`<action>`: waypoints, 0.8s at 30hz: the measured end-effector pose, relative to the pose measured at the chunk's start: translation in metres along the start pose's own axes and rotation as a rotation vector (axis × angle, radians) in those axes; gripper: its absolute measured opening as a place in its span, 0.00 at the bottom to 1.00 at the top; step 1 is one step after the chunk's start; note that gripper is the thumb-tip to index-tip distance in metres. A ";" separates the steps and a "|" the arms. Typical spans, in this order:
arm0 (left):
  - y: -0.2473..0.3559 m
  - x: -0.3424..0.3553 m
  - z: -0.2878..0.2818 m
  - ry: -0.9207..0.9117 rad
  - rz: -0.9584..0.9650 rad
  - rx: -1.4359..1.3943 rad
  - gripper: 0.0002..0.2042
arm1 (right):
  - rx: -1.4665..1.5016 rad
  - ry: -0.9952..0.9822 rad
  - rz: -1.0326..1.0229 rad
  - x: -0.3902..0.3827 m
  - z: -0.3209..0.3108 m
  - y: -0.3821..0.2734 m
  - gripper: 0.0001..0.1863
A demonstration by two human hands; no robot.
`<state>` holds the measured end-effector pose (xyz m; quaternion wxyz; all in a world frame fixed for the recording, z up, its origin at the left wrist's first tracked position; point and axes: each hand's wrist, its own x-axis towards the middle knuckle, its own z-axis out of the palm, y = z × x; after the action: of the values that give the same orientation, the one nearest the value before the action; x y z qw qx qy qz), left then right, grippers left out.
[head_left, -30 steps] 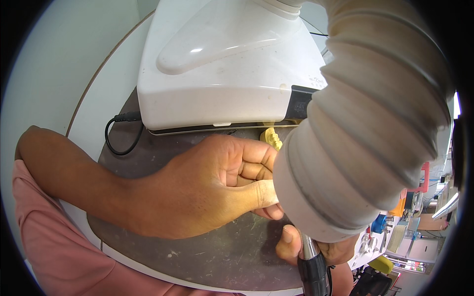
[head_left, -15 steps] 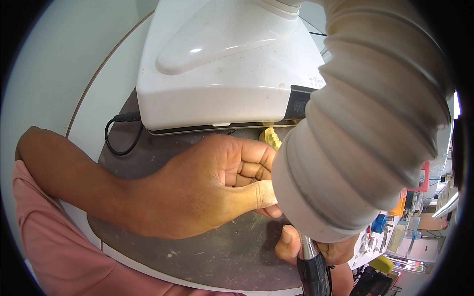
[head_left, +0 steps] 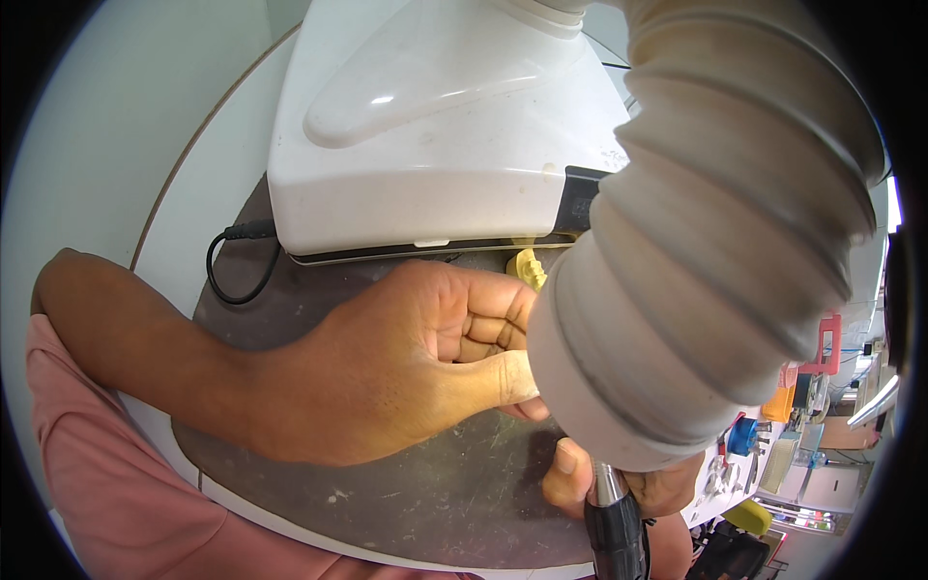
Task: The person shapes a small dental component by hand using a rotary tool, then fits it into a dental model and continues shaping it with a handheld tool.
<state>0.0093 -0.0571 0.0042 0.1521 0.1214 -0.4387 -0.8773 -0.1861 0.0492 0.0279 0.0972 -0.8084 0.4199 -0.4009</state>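
From the left, my left hand (head_left: pixel 387 372) reaches over a dark grey mat (head_left: pixel 425 498), its fingers curled and thumb bent in toward them. The fingertips go behind a thick ribbed hose (head_left: pixel 715 261), so whatever they pinch is hidden. Lower down, my right hand (head_left: pixel 568 476) is closed round a rotary handpiece (head_left: pixel 617 532) with a black grip and a silver metal nose. The hose mouth covers the handpiece's tip and part of the right hand. Just beyond my left fingers a yellow dental cast (head_left: pixel 528 268) stands, partly covered by the hose.
A white dust extractor housing (head_left: pixel 416 208) fills the back of the table, with a black cable (head_left: pixel 215 275) looping at its left. The hose hangs low over both hands. On the right are a blue object (head_left: pixel 742 437), an orange container (head_left: pixel 779 403) and a cluttered white worktop.
The hose appears slightly farther left in view. Both hands keep nearly the same place and grip.
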 end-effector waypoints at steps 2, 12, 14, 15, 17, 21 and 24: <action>-0.012 0.007 -0.001 -0.077 0.145 -0.155 0.08 | 0.004 -0.101 0.082 -0.001 -0.001 -0.004 0.23; -0.007 -0.001 -0.003 -0.072 0.149 -0.138 0.07 | -0.004 -0.063 0.171 -0.002 -0.001 -0.010 0.24; -0.013 0.002 0.000 -0.013 0.125 -0.113 0.07 | -0.019 -0.107 0.198 -0.004 0.002 -0.008 0.24; -0.014 0.002 -0.001 -0.013 0.124 -0.113 0.07 | -0.009 0.015 0.111 -0.006 0.011 -0.003 0.24; -0.013 -0.001 -0.004 -0.037 0.179 -0.090 0.07 | 0.006 0.136 0.023 -0.006 0.013 -0.002 0.24; -0.017 0.003 -0.002 -0.069 0.191 -0.136 0.07 | -0.003 0.079 0.090 -0.020 0.017 0.004 0.24; -0.012 0.003 0.004 -0.030 0.152 -0.118 0.07 | -0.005 0.142 0.019 -0.025 0.013 0.010 0.25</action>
<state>0.0031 -0.0487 -0.0039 0.2185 0.0654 -0.3966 -0.8892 -0.1908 0.0597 -0.0004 0.0691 -0.7743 0.4342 -0.4552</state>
